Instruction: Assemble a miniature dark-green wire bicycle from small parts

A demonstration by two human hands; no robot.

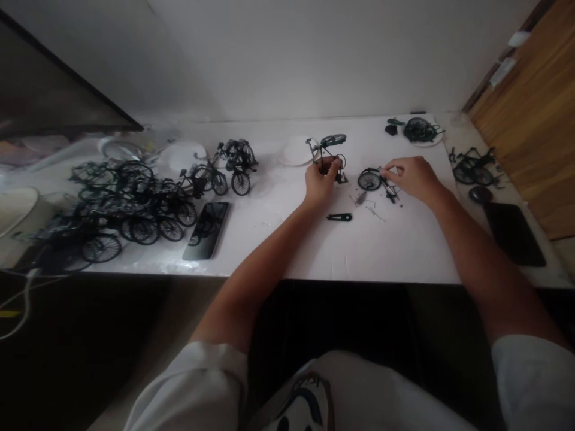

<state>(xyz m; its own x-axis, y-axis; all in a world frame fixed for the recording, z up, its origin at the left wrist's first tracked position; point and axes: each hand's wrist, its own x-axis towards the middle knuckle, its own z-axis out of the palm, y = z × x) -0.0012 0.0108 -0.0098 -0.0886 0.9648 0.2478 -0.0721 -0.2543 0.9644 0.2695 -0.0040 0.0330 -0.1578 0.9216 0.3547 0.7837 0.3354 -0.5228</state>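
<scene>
My left hand (320,182) is closed around the frame of a small dark model bicycle (327,152) that stands partly built on the white table (314,245), one wheel up at its top. My right hand (414,176) rests to the right, its fingers pinched on small dark parts beside a loose wheel (369,179). A few tiny metal bits (369,203) and a flat black tool (339,217) lie just in front of both hands.
Several finished model bicycles (135,203) crowd the table's left side. A phone (206,230) lies face up near them, another dark phone (514,233) at the right. White dishes (297,149) and more bicycle parts (418,129) sit at the back.
</scene>
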